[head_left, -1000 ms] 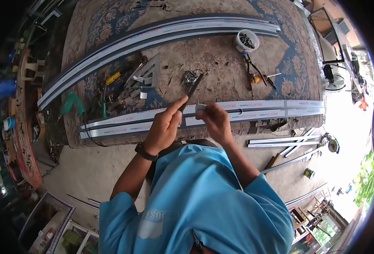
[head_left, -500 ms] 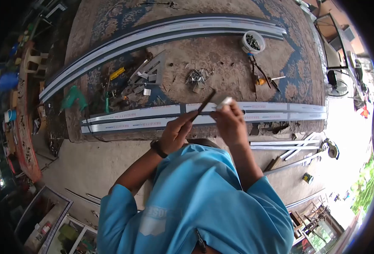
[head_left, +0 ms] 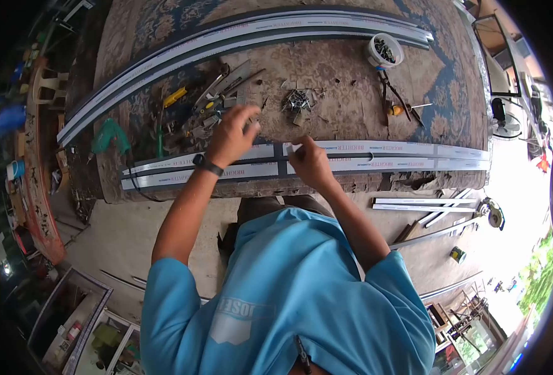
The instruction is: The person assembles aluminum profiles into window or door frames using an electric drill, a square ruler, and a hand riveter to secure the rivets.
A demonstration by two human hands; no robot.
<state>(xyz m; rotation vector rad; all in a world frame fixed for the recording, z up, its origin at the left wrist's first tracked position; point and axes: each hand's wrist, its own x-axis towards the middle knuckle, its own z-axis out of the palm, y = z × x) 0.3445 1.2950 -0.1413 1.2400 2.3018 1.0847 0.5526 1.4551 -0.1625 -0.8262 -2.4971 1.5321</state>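
My left hand (head_left: 232,134) is raised over the near tools with its fingers apart, holding nothing. Just beyond its fingertips, a dark narrow file-like bar (head_left: 247,80) lies across the set square. My right hand (head_left: 312,165) is closed around a small pale metal piece (head_left: 291,150), mostly hidden by the fingers, just above the near strips. Two long film-wrapped aluminium profiles (head_left: 407,164) run side by side along the near table edge, under both hands. A heap of small metal pieces (head_left: 297,100) sits on the carpeted table beyond my right hand.
At the back lie more long profiles (head_left: 270,25). A white tub (head_left: 386,51) of small hardware stands at the right, near pliers (head_left: 386,90) and an orange-handled screwdriver (head_left: 395,110). Leftward are a green corded tool (head_left: 110,136) and a yellow-handled tool (head_left: 174,97).
My left hand has let go of the dark bar, moved left and forward, and opened. My right hand has shifted left and lower, still closed on the small metal piece.
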